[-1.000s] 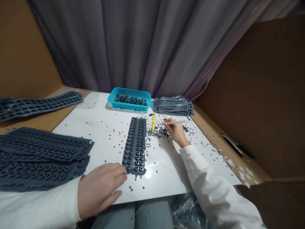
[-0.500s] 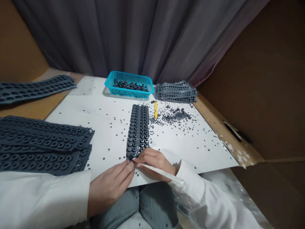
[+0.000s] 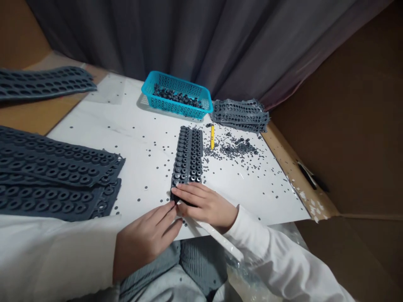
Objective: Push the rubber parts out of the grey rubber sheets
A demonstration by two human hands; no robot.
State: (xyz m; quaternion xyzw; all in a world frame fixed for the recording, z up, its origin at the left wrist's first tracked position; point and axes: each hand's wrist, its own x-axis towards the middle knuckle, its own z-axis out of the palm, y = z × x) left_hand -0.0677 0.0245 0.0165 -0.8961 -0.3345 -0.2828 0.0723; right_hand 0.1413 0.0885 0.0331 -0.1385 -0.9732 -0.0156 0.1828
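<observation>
head view: a dark rubber strip point(image 3: 188, 157) studded with small rings lies lengthwise in the middle of the white board point(image 3: 103, 130), its near end close to the board's front edge. the right hand point(image 3: 205, 205) rests on that near end, fingers stretched flat over the last rows, and a thin white stick point(image 3: 217, 237) runs out from under the palm along the sleeve; whether the fingers pinch it i cannot tell. the left hand point(image 3: 146, 239) lies at the front edge just beside the strip's near corner, fingers held together and pointing at it, their tips touching the right hand, holding nothing. loose rings point(image 3: 234, 149) and a yellow pen point(image 3: 212, 136) sit right of the strip. a blue basket point(image 3: 176, 96) of rings stands at the far edge, a pile of strips point(image 3: 241, 115) at the far right corner. more stacked strips point(image 3: 53, 176) cover the left edge.
</observation>
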